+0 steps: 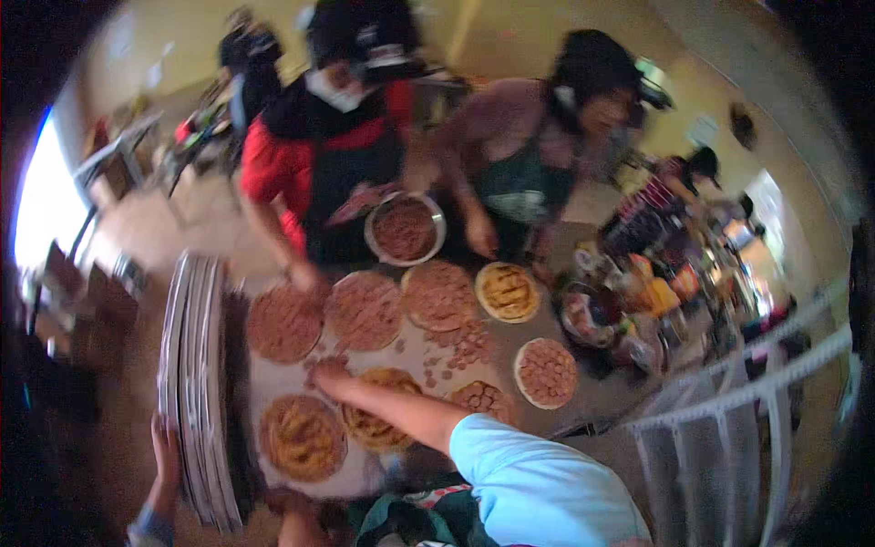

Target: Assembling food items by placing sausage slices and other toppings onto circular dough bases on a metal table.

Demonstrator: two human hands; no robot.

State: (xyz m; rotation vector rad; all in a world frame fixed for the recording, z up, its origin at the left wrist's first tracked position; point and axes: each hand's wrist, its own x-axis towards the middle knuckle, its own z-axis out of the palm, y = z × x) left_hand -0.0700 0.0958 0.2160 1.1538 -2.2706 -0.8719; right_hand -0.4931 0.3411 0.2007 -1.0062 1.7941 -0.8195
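- Progress (judged): three large pizzas (363, 310) beyond the right fingers look covered with sausage slices; two smaller pizzas (545, 372), well right of them, also sliced over, one partly behind the forearm.
- Remaining (judged): two yellow-topped pizzas (303, 438) on the body side of the right fingers, plus a small yellow pizza (508, 292) far to their right, show no slices.
- Right hand (330, 376): lowered to the table among loose slices (460, 345), which continue rightward from its fingertips; blurred, cannot tell whether fingers are pinched or apart.
- Left hand (287, 501): near the closest table edge, body side of the yellow-topped pair; finger state unclear.
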